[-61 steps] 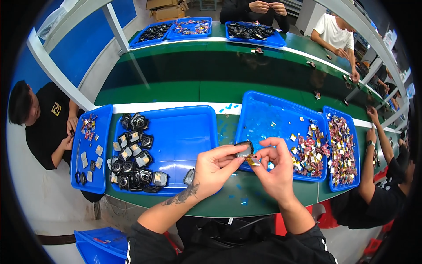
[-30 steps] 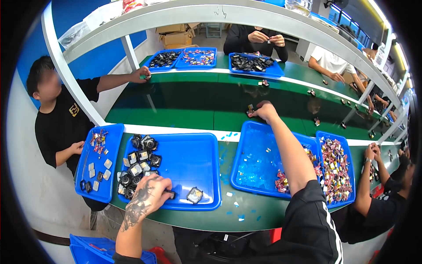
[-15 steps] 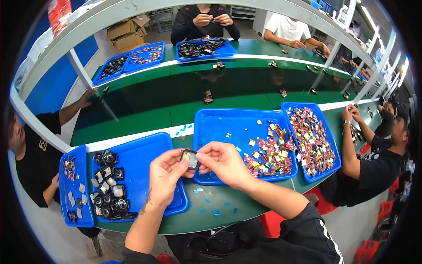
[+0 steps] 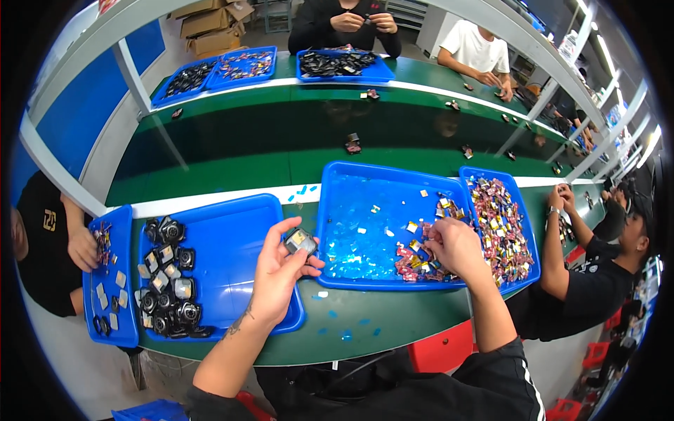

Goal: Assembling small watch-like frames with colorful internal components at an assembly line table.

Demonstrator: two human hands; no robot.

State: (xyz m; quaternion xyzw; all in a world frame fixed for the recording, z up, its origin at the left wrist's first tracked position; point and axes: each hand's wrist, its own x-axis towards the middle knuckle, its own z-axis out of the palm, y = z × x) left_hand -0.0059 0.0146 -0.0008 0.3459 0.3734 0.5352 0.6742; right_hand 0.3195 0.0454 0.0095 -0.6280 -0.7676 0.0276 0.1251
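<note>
My left hand (image 4: 277,274) holds a small dark square part (image 4: 300,242) with a light face, raised over the gap between two blue trays. My right hand (image 4: 455,247) is down in the middle blue tray (image 4: 365,277), fingers curled among a heap of small red and yellow pieces (image 4: 421,259); what they pinch is hidden. The left blue tray (image 4: 232,231) carries several dark round parts and square ones (image 4: 167,281) along its left side.
A further blue tray (image 4: 530,252) full of coloured pieces sits to the right. A narrow blue tray (image 4: 109,281) lies far left by a seated person's hand (image 4: 84,249). Another person (image 4: 597,266) works at right. More people and trays line the far green bench (image 4: 337,63).
My hands were together on the dark part half a second ago; my right hand has since moved right into the heap of pieces. The left hand keeps the part.
</note>
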